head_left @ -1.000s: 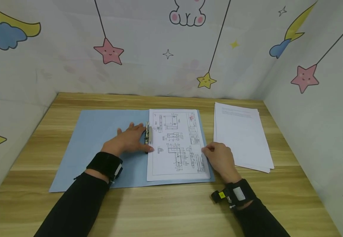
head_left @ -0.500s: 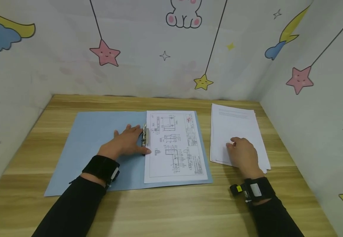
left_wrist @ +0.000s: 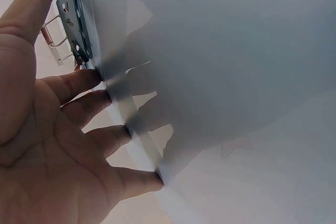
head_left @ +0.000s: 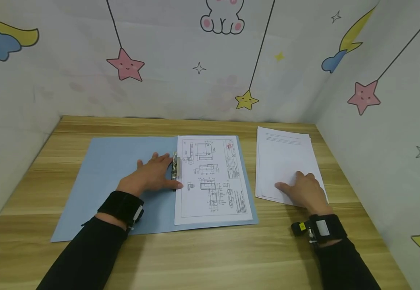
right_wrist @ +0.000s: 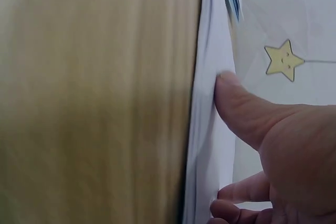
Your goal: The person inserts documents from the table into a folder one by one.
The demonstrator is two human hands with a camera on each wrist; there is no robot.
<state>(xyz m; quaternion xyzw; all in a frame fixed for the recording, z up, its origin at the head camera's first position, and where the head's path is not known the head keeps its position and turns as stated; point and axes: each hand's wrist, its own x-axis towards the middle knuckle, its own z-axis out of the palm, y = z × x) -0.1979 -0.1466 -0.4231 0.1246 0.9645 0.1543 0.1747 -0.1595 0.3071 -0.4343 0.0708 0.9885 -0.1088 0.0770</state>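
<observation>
A blue folder lies spread flat on the table, with a metal clip at its middle fold. Sheets with a technical drawing on top cover its right half. My left hand rests on the folder beside the clip, fingers spread, its thumb reaching to the drawing's left edge. In the left wrist view its fingertips touch the folder's surface. My right hand lies on the near right part of a stack of white paper. In the right wrist view the thumb and fingertips press on the paper.
The wood-grain table runs back to a white wall printed with stars and clouds. Another such wall rises along the right side. A narrow strip of table separates the folder from the paper stack.
My right hand has left the drawing's right edge, moved right and come down on the paper stack, its fingers now straighter. The left hand stays by the clip.
</observation>
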